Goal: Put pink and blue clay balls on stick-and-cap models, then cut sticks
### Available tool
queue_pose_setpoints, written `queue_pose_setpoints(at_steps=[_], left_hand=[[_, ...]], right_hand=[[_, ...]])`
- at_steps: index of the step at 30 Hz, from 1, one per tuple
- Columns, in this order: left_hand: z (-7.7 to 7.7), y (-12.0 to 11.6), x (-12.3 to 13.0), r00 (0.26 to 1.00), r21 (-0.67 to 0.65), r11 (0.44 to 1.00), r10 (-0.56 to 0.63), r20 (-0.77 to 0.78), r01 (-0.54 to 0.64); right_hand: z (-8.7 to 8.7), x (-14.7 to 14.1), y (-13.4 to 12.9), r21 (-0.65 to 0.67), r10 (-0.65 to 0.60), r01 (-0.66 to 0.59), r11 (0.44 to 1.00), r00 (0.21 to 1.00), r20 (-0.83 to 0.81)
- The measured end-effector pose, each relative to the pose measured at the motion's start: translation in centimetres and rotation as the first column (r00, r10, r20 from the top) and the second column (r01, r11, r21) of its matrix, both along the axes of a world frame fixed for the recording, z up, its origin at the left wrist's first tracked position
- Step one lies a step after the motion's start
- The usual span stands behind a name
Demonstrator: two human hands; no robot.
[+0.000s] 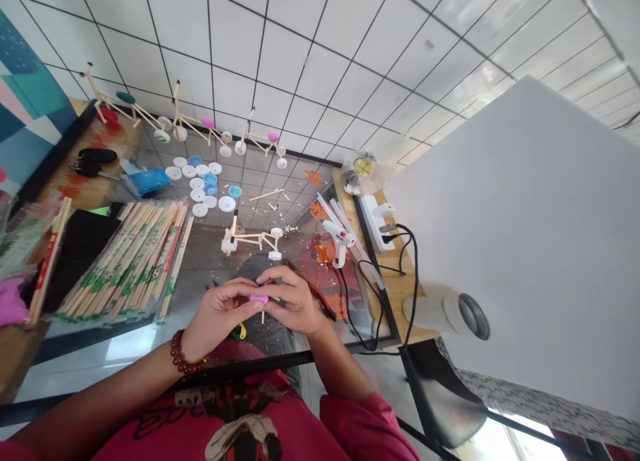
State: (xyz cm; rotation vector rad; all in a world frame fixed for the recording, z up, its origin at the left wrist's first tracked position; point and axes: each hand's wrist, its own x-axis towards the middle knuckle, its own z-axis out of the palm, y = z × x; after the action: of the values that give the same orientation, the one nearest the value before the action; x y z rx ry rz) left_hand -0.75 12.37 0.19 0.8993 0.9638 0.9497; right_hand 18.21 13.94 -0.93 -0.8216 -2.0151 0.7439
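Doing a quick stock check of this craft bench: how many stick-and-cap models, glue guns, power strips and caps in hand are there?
Stick-and-cap models: 4
Hot glue gun: 1
Power strip: 1
Pink cap between left hand and right hand: 1
Total: 7

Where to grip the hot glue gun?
On the hot glue gun, probably the white handle, approached from the near side by the right hand, the closer hand, though it is now on the pink bottle cap. The handle points back toward the person, while the barrel lies among clear glue sticks, so the near side looks least obstructed.
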Motion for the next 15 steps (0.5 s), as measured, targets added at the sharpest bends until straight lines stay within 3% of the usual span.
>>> queue_pose_setpoints(at_steps=[15], left_hand=[[-0.08,-0.30,-0.28,0.998,0.071,0.996,-0.044,-0.040,0.047]], right_hand=[[0.08,-0.12,0.49,0.225,0.023,-0.031,0.974,0.999,0.038]])
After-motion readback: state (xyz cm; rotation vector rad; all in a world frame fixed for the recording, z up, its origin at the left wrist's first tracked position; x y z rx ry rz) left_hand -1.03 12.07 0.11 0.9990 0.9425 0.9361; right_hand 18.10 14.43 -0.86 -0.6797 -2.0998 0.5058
